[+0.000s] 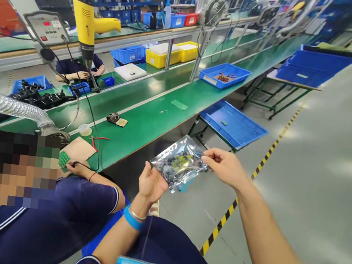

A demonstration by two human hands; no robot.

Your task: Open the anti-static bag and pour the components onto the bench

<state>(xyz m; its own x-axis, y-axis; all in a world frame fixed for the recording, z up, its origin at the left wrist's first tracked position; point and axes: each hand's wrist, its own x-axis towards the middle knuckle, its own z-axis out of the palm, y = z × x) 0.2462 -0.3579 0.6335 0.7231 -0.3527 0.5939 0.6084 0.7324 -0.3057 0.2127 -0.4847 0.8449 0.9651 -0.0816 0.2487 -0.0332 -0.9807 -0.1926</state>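
A shiny silver anti-static bag point(179, 163) with dark and yellow contents hangs in the air between my hands, above the floor beside the green workbench point(152, 121). My left hand point(151, 183), with a blue wristband, grips the bag's lower left edge. My right hand point(224, 166) pinches its right edge between thumb and fingers. Both hands are closed on the bag.
A seated co-worker in a navy shirt point(55, 215) works at the bench on a small green board point(64, 160). A yellow heat gun point(88, 24) hangs above. Blue trays point(225, 75), point(232, 122) sit along the bench. A yellow-black floor line point(246, 186) runs on the right.
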